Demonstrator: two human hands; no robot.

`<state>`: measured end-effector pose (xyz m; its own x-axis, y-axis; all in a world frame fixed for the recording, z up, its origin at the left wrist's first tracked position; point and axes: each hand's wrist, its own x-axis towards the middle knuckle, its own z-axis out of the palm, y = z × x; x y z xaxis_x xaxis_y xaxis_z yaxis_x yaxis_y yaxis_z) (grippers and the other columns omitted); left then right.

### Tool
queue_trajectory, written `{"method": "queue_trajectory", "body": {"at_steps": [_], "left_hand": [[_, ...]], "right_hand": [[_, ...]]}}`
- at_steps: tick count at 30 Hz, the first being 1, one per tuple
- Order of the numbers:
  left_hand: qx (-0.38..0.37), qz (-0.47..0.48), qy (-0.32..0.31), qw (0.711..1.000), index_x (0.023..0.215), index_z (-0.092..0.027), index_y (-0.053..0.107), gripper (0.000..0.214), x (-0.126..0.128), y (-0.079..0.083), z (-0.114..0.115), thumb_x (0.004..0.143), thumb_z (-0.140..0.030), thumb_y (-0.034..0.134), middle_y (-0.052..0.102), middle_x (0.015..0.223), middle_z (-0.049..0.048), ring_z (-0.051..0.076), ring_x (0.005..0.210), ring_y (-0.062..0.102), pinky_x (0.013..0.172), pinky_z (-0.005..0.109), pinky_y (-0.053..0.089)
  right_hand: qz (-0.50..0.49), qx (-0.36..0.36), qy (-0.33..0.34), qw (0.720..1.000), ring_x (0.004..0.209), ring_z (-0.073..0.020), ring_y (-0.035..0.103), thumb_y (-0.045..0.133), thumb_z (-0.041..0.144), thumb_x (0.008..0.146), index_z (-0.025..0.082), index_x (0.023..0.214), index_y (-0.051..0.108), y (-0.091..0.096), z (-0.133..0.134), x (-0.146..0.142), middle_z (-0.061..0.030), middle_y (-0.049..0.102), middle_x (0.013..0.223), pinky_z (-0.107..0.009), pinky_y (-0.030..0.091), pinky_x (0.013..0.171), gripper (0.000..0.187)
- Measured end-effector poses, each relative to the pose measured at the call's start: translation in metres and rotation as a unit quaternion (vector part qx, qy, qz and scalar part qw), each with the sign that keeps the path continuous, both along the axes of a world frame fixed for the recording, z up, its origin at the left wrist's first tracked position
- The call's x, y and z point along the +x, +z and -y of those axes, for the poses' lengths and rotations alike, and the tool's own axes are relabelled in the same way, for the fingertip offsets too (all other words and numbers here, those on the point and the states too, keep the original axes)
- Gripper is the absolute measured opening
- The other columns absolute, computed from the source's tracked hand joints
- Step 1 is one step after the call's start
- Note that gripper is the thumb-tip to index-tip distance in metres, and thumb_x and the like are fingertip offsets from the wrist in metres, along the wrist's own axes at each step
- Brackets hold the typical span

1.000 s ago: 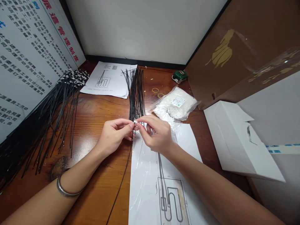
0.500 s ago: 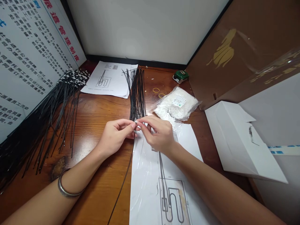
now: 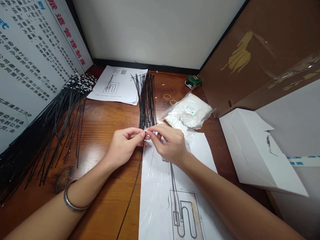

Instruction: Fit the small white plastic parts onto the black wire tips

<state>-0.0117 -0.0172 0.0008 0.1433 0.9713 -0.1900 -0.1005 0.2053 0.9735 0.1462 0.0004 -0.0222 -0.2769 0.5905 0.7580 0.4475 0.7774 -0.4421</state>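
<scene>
Fingertip to fingertip, my two hands meet over the top edge of a printed drawing sheet [image 3: 155, 203]. My left hand [image 3: 125, 145] pinches a thin black wire [image 3: 131, 195], whose length hangs down toward the near table edge. A small white connector piece [image 3: 145, 130] shows between the fingertips, pinched by my right hand [image 3: 172, 140]; how far the wire sits in it is hidden. Just beyond lies a bundle of black wires [image 3: 147, 96]. Right of that, an opened clear bag [image 3: 198, 111] spills small white pieces.
At left, many black wires with white ends [image 3: 77, 85] lean against a printed board [image 3: 30, 60]. More drawing papers [image 3: 117, 85] lie at the back. A green tape measure [image 3: 193, 82], yellow rubber bands [image 3: 167, 96], a white box [image 3: 250, 150] and a brown carton [image 3: 262, 43] occupy the right.
Both hands keep the same pinch at nearly the same spot. The whole view has shifted very slightly.
</scene>
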Motion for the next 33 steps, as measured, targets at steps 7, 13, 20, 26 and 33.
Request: {"method": "queue_trajectory", "body": {"at_steps": [7,13,20,26,33], "left_hand": [[0.005,-0.006,-0.002,1.000,0.076,-0.012,0.073,0.019,-0.0007,0.0006,0.0011,0.074,-0.031,0.072,0.071,0.069,0.0032,0.012,0.065,0.066,0.064,0.021,0.054],[0.008,-0.006,0.000,1.000,0.076,-0.012,0.072,0.018,-0.0005,-0.0004,0.0009,0.074,-0.030,0.072,0.070,0.069,0.0028,0.011,0.065,0.066,0.064,0.021,0.054],[0.009,-0.005,0.004,1.000,0.077,-0.012,0.073,0.017,-0.0006,-0.0008,0.0009,0.074,-0.030,0.071,0.070,0.070,0.0031,0.012,0.064,0.066,0.063,0.021,0.054],[0.005,-0.011,0.006,1.000,0.075,-0.012,0.072,0.017,-0.0008,0.0008,0.0016,0.075,-0.029,0.071,0.069,0.068,0.0029,0.011,0.064,0.065,0.063,0.020,0.053],[0.016,-0.003,0.003,1.000,0.077,-0.013,0.071,0.022,-0.0009,0.0004,0.0022,0.073,-0.035,0.073,0.068,0.071,0.0019,0.010,0.062,0.062,0.064,0.023,0.055]], "right_hand": [[0.010,-0.002,0.002,1.000,0.053,-0.0109,0.059,0.055,0.012,0.086,0.018,0.084,0.064,0.0002,-0.0006,0.0009,-0.0019,0.071,0.072,-0.024,0.046,0.047,0.011],[0.023,0.001,0.001,1.000,0.055,-0.0115,0.060,0.054,0.013,0.087,0.019,0.083,0.064,0.0005,-0.0017,0.0022,-0.0011,0.071,0.072,-0.025,0.048,0.049,0.012],[0.028,0.034,0.008,0.999,0.058,-0.0125,0.064,0.056,0.009,0.085,0.016,0.083,0.064,-0.0011,-0.0038,0.0032,-0.0035,0.072,0.073,-0.025,0.051,0.052,0.012],[0.029,0.025,0.010,0.999,0.062,-0.0133,0.066,0.055,0.010,0.085,0.018,0.083,0.065,-0.0029,-0.0043,0.0037,-0.0031,0.073,0.074,-0.026,0.053,0.054,0.013],[-0.006,0.039,-0.010,0.999,0.057,-0.0121,0.065,0.057,0.009,0.085,0.018,0.084,0.065,-0.0023,-0.0034,0.0004,-0.0024,0.073,0.072,-0.024,0.051,0.049,0.012]]}}
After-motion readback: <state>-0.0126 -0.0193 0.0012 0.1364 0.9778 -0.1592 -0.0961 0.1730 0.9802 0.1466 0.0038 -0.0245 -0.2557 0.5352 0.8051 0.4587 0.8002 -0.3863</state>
